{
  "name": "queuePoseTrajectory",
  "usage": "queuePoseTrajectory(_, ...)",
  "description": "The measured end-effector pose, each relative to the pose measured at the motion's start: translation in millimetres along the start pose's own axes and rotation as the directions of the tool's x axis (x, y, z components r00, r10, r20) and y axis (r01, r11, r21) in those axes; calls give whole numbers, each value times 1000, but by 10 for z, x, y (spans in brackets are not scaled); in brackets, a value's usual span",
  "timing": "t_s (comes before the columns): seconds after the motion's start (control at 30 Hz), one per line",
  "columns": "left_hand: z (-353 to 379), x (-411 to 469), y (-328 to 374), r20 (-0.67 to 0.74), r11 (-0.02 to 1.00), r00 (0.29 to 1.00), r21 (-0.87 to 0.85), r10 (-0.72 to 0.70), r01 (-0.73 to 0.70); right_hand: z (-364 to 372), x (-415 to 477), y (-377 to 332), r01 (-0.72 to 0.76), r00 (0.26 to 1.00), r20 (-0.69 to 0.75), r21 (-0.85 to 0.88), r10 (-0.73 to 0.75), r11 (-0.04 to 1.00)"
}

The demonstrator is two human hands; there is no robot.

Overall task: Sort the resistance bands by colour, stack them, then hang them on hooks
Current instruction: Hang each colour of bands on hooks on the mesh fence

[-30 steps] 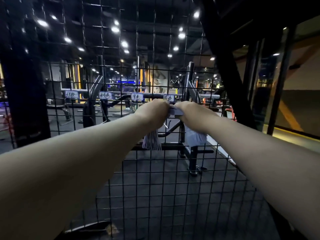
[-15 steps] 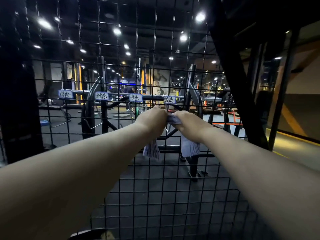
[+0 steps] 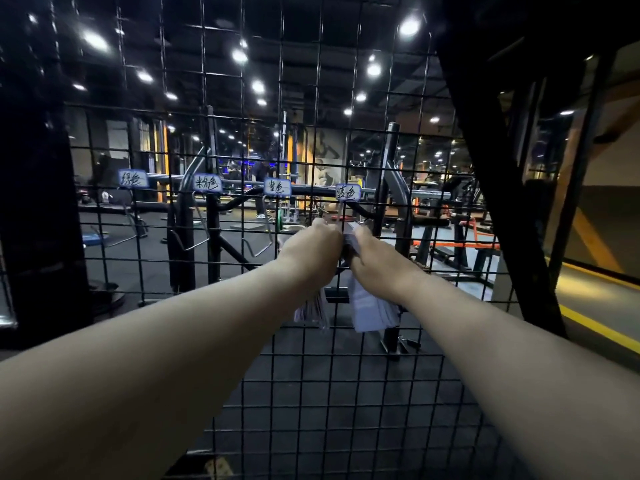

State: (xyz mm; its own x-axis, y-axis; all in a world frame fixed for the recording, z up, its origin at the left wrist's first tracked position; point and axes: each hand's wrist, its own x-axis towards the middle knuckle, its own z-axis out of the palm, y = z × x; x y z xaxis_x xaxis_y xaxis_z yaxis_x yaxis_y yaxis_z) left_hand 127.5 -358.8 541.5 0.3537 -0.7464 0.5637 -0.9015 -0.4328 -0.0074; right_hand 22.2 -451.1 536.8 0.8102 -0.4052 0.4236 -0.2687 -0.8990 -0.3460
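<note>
Both my arms reach out to a black wire grid panel [image 3: 346,393]. My left hand [image 3: 315,251] and my right hand [image 3: 374,258] together grip a stack of pale blue resistance bands [image 3: 367,306], held up against the grid just below the rightmost label [image 3: 347,192]. The stack's ends hang down under both hands, one bunch under the left hand [image 3: 313,310]. The hook under that label is hidden behind my hands.
Three more handwritten labels [image 3: 133,178] [image 3: 207,183] [image 3: 277,187] sit in a row on the grid, with bare wire hooks [image 3: 199,223] [image 3: 258,244] below them. Gym machines stand behind the grid. A thick black post [image 3: 498,174] slants at right.
The view has tilted down a little, so my hands and the bands sit slightly lower in frame. Both hands keep their grip on the stack under the rightmost label.
</note>
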Motion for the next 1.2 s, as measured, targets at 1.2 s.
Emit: queuePoseTrajectory(1.2, 486, -527, -48, 140, 533, 964, -811, -226, 243, 497, -383, 95, -80, 980, -166, 171, 108, 982)
